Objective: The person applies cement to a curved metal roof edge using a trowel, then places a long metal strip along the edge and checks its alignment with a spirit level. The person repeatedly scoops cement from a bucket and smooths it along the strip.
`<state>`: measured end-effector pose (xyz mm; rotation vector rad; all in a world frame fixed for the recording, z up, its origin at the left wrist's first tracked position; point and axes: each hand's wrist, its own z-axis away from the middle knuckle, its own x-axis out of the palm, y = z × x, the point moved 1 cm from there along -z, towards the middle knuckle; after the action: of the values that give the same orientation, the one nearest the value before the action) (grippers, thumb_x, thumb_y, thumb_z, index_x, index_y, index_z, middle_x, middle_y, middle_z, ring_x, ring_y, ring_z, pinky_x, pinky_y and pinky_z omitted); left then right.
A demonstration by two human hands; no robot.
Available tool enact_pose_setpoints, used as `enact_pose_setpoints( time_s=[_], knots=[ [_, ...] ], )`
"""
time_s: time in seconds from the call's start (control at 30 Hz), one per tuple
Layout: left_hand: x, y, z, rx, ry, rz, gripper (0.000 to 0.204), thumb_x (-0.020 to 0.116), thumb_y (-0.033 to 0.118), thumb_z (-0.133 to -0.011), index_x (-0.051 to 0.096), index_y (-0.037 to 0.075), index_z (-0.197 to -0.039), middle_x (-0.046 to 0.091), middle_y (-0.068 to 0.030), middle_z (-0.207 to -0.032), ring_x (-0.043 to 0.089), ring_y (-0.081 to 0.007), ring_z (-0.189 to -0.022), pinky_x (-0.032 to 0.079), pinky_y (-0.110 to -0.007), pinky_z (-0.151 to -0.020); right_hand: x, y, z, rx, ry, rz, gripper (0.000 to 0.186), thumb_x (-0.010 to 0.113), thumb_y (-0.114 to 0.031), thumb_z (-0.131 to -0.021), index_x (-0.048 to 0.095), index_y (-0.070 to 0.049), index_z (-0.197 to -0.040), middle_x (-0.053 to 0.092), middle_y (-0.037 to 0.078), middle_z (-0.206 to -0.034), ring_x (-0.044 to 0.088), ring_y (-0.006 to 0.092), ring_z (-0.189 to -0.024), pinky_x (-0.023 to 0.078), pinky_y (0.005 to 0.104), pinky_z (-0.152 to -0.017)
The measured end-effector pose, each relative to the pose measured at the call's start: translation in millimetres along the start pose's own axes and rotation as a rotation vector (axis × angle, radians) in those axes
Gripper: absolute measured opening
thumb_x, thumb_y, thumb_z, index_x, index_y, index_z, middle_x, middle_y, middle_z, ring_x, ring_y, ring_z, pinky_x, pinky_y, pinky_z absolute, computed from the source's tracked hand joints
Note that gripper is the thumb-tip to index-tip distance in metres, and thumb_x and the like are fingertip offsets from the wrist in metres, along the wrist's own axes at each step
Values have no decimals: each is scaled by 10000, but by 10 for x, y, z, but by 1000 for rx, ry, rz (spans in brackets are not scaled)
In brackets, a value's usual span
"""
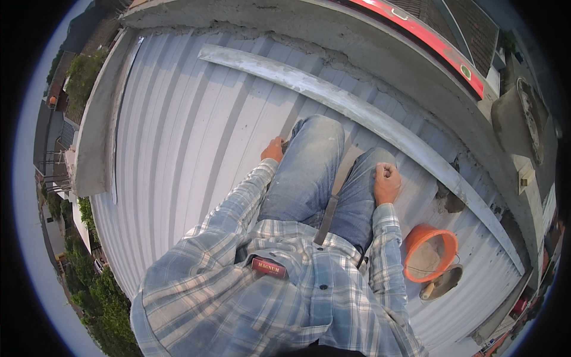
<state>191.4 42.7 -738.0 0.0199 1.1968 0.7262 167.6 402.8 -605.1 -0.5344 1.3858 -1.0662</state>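
Note:
I sit or crouch over a ribbed metal roof sheet [196, 149], my jeans [306, 172] in the middle of the view. My left hand [273, 149] is beside the left knee with its fingers curled; the knee partly hides them and a small dark patch there. Against the outer side of the right knee, my right hand [387, 183] is closed in a fist, and I cannot make out anything in it. Between the thighs lies a long narrow strip [326, 220], dark at its near part and tan farther up. Neither hand touches it.
To the right stands an orange bucket [408, 262] of grey material, with a round-bladed trowel [447, 282] beside it. A long pale metal strip [309, 86] crosses the roof beyond my knees. Rough concrete walls [262, 19] border the roof; mortar lumps [454, 202] lie near the right one.

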Motion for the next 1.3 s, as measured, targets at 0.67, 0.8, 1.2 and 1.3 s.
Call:
enact_pose_setpoints(
  time_s=[0.67,0.8,1.2,1.3],
  knots=[
    [-214,104,156,372,-103,-230,592,638,326,-838,449,165,-1376,477,-122,-1263,453,-320,-1237,462,-447,-991,-97,-12,-66,51,33,-105,188,645,-185,-904,647,1,-878,639,54,-665,599,129,-613,471,275,-630],
    [-508,-154,512,-127,123,-6,880,800,407,-641,431,138,-1393,466,-146,-1259,446,-324,-1235,437,-446,-1033,-105,-52,-41,44,12,-123,184,645,-178,-905,649,5,-888,637,57,-687,586,119,-612,461,267,-623],
    [-378,-833,-59,-1019,184,236,1006,798,460,-621,345,70,-1429,439,-197,-1394,462,-360,-1296,404,-497,-1079,42,-16,-90,40,16,-177,173,647,-170,-897,661,2,-883,647,38,-664,585,95,-609,459,256,-600],
    [-356,-798,-54,-920,233,290,982,802,404,-605,371,35,-1407,478,-229,-1361,528,-398,-1222,441,-510,-1030,-89,-123,-137,103,72,-122,237,659,-229,-859,686,5,-884,675,89,-677,644,176,-634,508,323,-649]
  ],
)
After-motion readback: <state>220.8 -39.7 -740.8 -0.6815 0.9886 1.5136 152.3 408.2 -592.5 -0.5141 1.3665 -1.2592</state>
